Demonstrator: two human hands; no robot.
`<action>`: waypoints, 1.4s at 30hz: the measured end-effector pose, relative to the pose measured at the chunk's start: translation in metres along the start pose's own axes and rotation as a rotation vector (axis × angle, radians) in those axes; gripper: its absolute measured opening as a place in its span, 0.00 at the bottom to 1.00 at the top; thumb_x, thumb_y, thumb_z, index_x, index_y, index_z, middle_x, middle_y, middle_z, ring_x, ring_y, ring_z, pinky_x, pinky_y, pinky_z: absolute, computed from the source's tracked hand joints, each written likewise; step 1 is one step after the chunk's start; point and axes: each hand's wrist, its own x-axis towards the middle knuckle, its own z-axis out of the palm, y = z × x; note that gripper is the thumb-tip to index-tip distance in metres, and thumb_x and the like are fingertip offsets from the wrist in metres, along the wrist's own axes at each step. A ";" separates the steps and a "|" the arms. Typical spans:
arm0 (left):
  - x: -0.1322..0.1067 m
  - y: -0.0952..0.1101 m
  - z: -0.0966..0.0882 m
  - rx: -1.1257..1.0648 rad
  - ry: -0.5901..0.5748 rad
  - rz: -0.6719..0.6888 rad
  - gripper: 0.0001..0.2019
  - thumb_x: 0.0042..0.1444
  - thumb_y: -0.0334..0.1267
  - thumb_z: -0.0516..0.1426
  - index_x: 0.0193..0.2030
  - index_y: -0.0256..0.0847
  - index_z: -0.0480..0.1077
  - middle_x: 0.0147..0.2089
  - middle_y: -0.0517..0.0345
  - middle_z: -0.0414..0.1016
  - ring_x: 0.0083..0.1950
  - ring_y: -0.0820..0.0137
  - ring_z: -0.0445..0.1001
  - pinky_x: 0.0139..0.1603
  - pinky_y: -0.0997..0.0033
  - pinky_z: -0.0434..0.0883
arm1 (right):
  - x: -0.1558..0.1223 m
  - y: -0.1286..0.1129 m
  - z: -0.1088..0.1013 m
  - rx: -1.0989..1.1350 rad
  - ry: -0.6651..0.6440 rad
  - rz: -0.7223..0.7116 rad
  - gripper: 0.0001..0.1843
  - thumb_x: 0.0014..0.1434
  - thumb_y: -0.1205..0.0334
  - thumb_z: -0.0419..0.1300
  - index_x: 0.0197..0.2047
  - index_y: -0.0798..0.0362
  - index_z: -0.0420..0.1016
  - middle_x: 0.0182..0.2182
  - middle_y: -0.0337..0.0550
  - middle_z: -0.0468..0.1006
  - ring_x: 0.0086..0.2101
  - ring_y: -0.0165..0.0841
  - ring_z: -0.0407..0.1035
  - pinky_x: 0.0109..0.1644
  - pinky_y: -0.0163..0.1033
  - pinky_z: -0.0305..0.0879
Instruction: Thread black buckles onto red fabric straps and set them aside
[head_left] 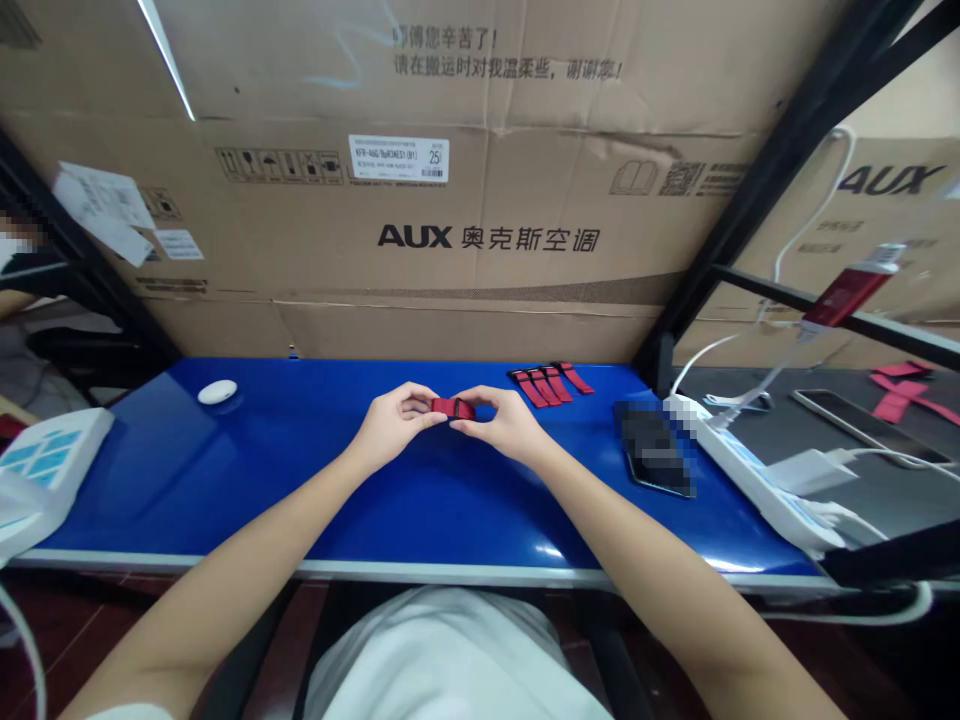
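Note:
Both my hands meet above the middle of the blue table (247, 470). My left hand (394, 422) and my right hand (502, 420) pinch the two ends of a small red strap (452, 407), which looks folded or rolled between the fingertips. Several more red straps (551, 384) lie flat in a row on the table, a little behind and to the right of my right hand.
A white oval object (217, 391) sits at the back left. A dark phone (656, 447) and a white power strip (757, 480) with cables lie on the right. A white-blue box (45, 465) stands at the left edge. Large cardboard boxes (450, 240) wall off the back.

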 end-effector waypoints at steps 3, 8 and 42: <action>0.001 -0.001 0.000 -0.021 -0.026 0.016 0.19 0.46 0.46 0.68 0.41 0.39 0.70 0.40 0.53 0.78 0.40 0.66 0.78 0.47 0.64 0.75 | 0.000 0.001 -0.001 -0.010 -0.004 -0.013 0.17 0.50 0.59 0.67 0.44 0.52 0.77 0.41 0.44 0.81 0.43 0.38 0.74 0.52 0.43 0.67; 0.003 -0.002 0.008 -0.208 -0.095 -0.038 0.18 0.51 0.46 0.65 0.41 0.38 0.66 0.34 0.56 0.76 0.32 0.68 0.78 0.37 0.66 0.75 | -0.001 0.001 0.003 -0.040 -0.007 -0.052 0.18 0.50 0.63 0.66 0.47 0.52 0.76 0.43 0.45 0.80 0.44 0.37 0.74 0.53 0.43 0.67; 0.012 -0.039 -0.032 0.761 -0.345 0.312 0.09 0.58 0.45 0.60 0.38 0.44 0.80 0.45 0.53 0.74 0.48 0.62 0.70 0.52 0.61 0.67 | 0.004 0.050 0.006 -0.638 -0.112 0.036 0.23 0.61 0.57 0.59 0.57 0.58 0.70 0.53 0.56 0.73 0.53 0.45 0.66 0.58 0.49 0.62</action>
